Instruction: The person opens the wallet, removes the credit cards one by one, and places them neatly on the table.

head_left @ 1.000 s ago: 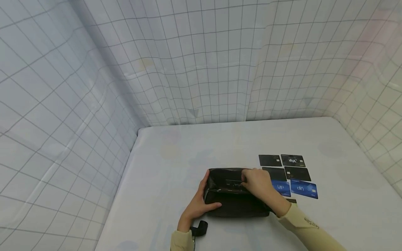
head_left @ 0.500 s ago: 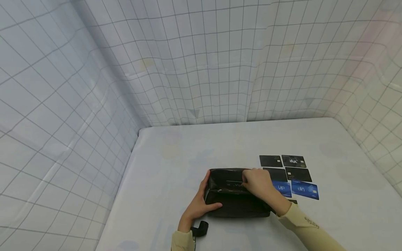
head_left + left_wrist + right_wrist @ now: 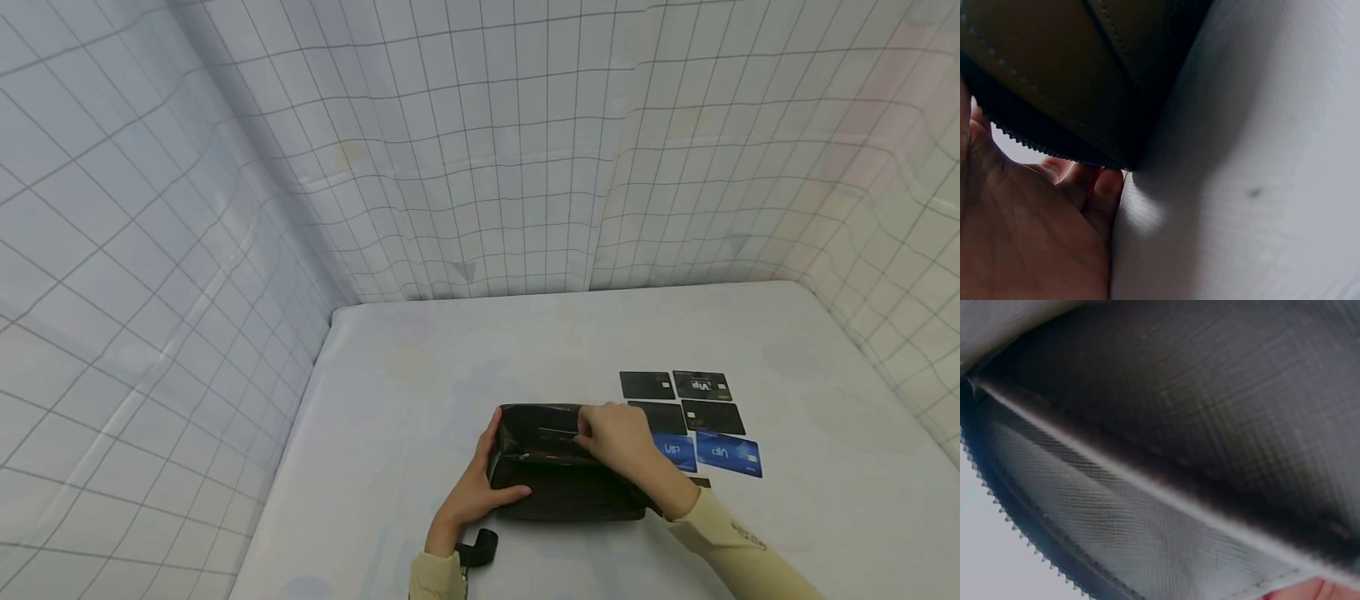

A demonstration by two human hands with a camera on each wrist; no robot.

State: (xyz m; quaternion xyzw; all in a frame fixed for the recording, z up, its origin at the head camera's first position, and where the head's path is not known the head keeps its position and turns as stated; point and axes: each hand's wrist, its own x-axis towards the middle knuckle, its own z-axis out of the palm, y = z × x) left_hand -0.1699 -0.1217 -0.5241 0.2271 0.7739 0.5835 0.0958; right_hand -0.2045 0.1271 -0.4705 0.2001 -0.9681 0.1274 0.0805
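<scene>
A black zip wallet [image 3: 570, 496] lies spread open on the table, its far half raised. My left hand [image 3: 468, 493] grips its left end, thumb over the near panel and fingers behind the far half. The wallet's toothed zip edge [image 3: 1041, 149] shows against those fingers in the left wrist view. Inside the far half my right hand [image 3: 617, 433], fingers curled, pinches a black card [image 3: 562, 438] at its right end; most of that card sits in a slot. The right wrist view shows the wallet's lining [image 3: 1222, 406] and a bit of finger [image 3: 1316, 589]; the card is not visible there.
Right of the wallet lie several black cards [image 3: 712, 417] and two blue cards [image 3: 729, 454] in rows. One more dark card is mostly hidden under the right forearm. A black device [image 3: 480, 547] sits at my left wrist. White gridded curtains [image 3: 487, 167] surround the white table [image 3: 405, 358].
The pale lettering on the card in the slot shows less than before. Both hands and the wallet stay almost in place.
</scene>
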